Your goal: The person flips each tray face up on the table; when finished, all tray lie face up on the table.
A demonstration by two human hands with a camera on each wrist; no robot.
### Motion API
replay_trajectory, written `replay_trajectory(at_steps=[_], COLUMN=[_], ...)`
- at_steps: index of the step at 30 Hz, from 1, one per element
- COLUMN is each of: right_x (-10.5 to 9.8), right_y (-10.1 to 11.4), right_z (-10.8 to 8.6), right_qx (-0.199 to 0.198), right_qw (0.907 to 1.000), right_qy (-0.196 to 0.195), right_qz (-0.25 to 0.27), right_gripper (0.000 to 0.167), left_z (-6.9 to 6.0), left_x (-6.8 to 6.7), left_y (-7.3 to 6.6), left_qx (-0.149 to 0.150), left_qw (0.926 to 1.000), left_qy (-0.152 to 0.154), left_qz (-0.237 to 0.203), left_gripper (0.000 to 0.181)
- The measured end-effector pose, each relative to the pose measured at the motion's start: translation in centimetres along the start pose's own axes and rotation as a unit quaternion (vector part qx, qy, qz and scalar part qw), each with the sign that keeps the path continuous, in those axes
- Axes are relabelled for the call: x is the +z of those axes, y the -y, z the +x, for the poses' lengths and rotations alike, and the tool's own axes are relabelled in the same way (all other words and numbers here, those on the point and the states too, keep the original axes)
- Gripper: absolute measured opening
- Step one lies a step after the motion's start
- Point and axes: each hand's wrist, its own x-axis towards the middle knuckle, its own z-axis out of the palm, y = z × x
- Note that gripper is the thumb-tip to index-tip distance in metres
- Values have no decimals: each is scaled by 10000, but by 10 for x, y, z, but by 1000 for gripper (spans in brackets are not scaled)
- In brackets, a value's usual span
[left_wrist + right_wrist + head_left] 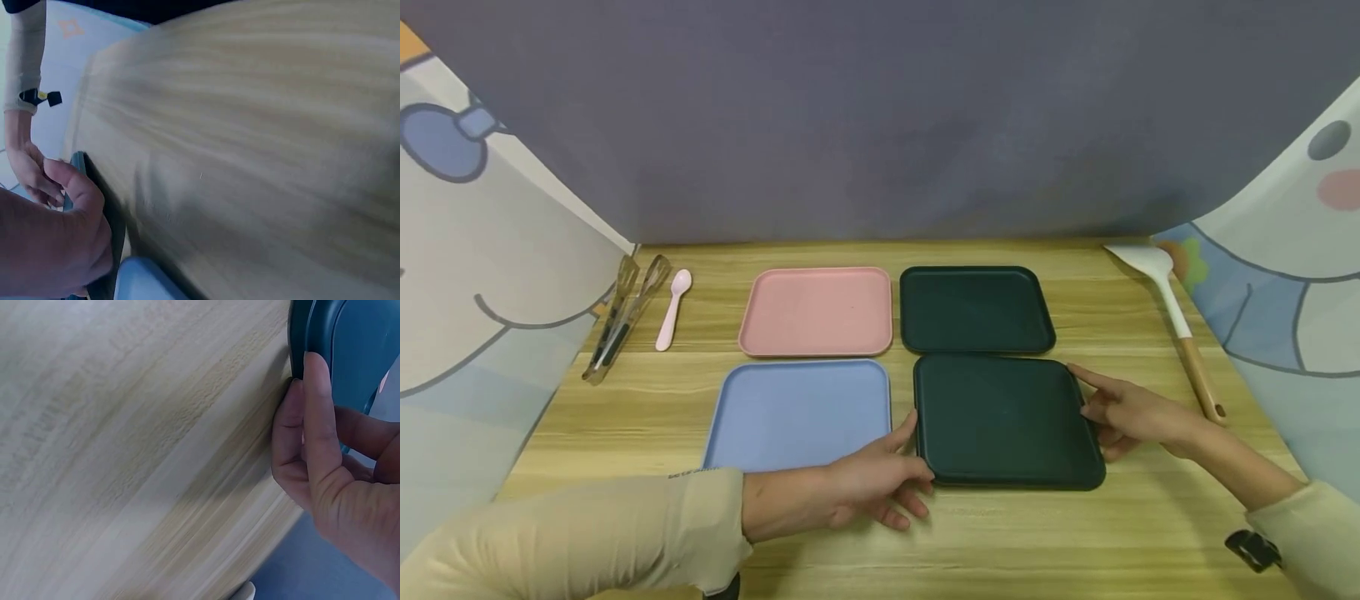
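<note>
A dark green rectangular tray point(1007, 425) lies between both hands at the front right of the table. My left hand point(880, 482) holds its left side near the front corner, thumb along the edge and fingers at the corner. At the opposite side, my right hand point(1126, 412) grips the edge; the right wrist view shows one finger point(319, 406) along the rim and others curled lower down. Whether the tray touches the table is hard to tell. Behind it sits another dark green tray point(976, 308). A blue tray point(805, 408) is beside the left hand, partly covered by the forearm.
A pink tray point(817, 312) is at the back, left of the rear green one. Tongs point(625, 321) and a small pink spoon point(673, 310) lie far left. Along the right edge rests a white spatula point(1176, 312) with a wooden handle. Fabric walls point(880, 125) surround the wooden table point(1000, 542).
</note>
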Motion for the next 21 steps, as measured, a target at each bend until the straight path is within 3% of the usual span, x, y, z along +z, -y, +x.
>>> replay_trajectory(at_steps=[3, 13, 21], right_x=[0, 4, 12], right_y=[0, -2, -1], right_z=[-1, -1, -3], right_qx=[-27, -116, -153], right_qw=[9999, 9995, 9993], right_qy=[76, 96, -307], right_qz=[65, 271, 124], right_gripper=[76, 77, 75], left_z=[-6, -13, -11], left_x=[2, 3, -4], left_y=[4, 7, 2], left_qx=[61, 725, 1212], left_qw=[9998, 9937, 9855], left_qy=[-151, -507, -553], left_qz=[115, 682, 1054], left_gripper=[88, 82, 82])
